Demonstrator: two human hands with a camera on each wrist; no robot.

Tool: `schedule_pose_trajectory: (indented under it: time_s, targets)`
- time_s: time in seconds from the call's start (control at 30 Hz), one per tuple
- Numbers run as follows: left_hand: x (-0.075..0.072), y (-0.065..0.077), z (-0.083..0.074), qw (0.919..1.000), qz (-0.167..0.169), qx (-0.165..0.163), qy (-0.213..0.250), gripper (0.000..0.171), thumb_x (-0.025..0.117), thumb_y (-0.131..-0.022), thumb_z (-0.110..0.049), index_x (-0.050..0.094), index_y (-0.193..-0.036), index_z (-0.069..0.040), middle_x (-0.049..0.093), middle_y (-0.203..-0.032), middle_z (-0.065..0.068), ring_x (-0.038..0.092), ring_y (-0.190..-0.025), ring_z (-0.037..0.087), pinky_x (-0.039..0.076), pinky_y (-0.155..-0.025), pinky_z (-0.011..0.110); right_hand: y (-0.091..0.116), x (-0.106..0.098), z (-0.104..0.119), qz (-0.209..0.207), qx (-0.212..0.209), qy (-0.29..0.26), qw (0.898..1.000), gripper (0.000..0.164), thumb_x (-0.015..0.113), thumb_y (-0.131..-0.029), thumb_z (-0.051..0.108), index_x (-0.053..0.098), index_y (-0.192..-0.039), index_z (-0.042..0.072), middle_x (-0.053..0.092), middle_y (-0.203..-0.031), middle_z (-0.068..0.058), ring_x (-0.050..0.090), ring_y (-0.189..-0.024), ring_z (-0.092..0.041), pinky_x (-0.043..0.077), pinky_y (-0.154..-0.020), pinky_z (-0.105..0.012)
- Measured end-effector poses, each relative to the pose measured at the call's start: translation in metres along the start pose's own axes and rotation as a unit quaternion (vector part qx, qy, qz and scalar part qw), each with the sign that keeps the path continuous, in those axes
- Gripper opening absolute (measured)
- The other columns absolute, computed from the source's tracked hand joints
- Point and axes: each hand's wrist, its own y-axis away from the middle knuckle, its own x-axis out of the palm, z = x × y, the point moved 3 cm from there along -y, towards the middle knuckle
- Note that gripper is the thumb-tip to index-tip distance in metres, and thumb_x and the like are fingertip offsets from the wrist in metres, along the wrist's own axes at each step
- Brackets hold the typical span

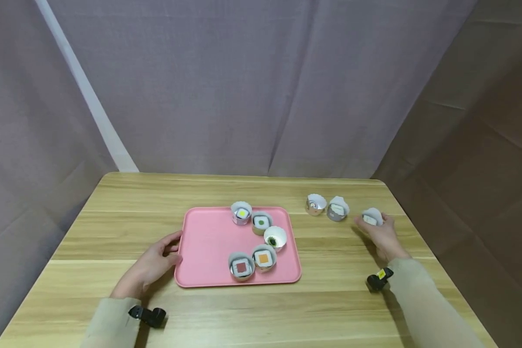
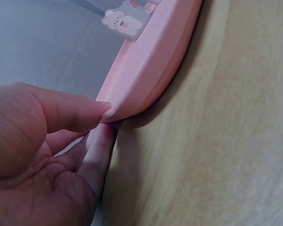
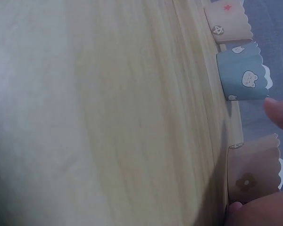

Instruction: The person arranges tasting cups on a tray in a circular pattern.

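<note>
My left hand [image 1: 156,261] pinches the left rim of a pink tray [image 1: 204,246]; in the left wrist view the thumb lies on top of the rim and a finger below it. Far right, my right hand [image 1: 383,237] is around a paper baking cup [image 1: 372,216] with a white piece inside. That cup [image 3: 254,172] is pinkish-brown with a flower print in the right wrist view. A finger touches its side at the bottom, while the thumb [image 3: 279,113] stands apart from it, near a blue-grey cup [image 3: 245,75].
On the tray's right part stand several paper cups, including one with a red-centred white square [image 1: 241,267] and one with an orange centre [image 1: 264,257]. Left of my right hand are a grey cup [image 1: 338,209] and a light cup [image 1: 316,204]. Curtains [image 1: 226,96] hang behind the wooden table [image 1: 330,309].
</note>
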Motion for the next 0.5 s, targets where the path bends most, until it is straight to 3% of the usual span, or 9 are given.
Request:
schedule_pose_trajectory:
  time_s: [0.13, 0.23, 0.37, 0.5]
  targets:
    - [0.0017, -0.0022, 0.0010, 0.9999, 0.002, 0.002, 0.013, 0.067, 0.057, -0.090, 0.001, 0.032, -0.151, -0.009, 0.047, -0.135, 0.018, 0.046, -0.119, 0.030, 0.046, -0.090, 0.033, -0.0029, -0.0011, -0.0042, -0.012, -0.011, -0.003, 1.000, 0.107, 0.067, -0.088, 0.042, -0.011, -0.149, 0.003, 0.010, -0.148, -0.023, 0.026, -0.129, -0.033, 0.029, -0.104, -0.045]
    - [0.0030, -0.0026, 0.0022, 0.9999, 0.001, 0.000, 0.016, 0.067, 0.057, -0.090, 0.002, 0.032, -0.151, -0.009, 0.048, -0.134, 0.018, 0.046, -0.119, 0.029, 0.046, -0.089, 0.033, -0.0046, -0.0015, -0.0063, -0.024, -0.030, 0.004, 0.999, 0.090, 0.068, -0.089, 0.035, 0.012, -0.147, -0.004, 0.027, -0.139, -0.020, 0.037, -0.117, -0.027, 0.038, -0.094, -0.035]
    - [0.0030, -0.0019, 0.0032, 0.9998, 0.000, -0.001, 0.018, 0.066, 0.057, -0.090, 0.001, 0.033, -0.151, -0.009, 0.049, -0.133, 0.018, 0.046, -0.119, 0.029, 0.046, -0.089, 0.033, -0.0064, 0.0007, -0.0078, -0.032, -0.062, 0.026, 0.997, 0.056, 0.069, -0.089, 0.026, 0.043, -0.127, -0.006, 0.047, -0.115, -0.011, 0.047, -0.095, -0.017, 0.044, -0.077, -0.024]
    - [0.0008, -0.0017, 0.0038, 0.9997, -0.003, 0.002, 0.022, 0.067, 0.057, -0.089, 0.003, 0.033, -0.151, -0.009, 0.049, -0.133, 0.018, 0.046, -0.119, 0.030, 0.046, -0.089, 0.033, -0.0077, 0.0054, -0.0077, -0.025, -0.086, 0.043, 0.995, 0.043, 0.068, -0.090, 0.021, 0.049, -0.118, -0.005, 0.052, -0.103, -0.009, 0.049, -0.085, -0.014, 0.046, -0.071, -0.024]
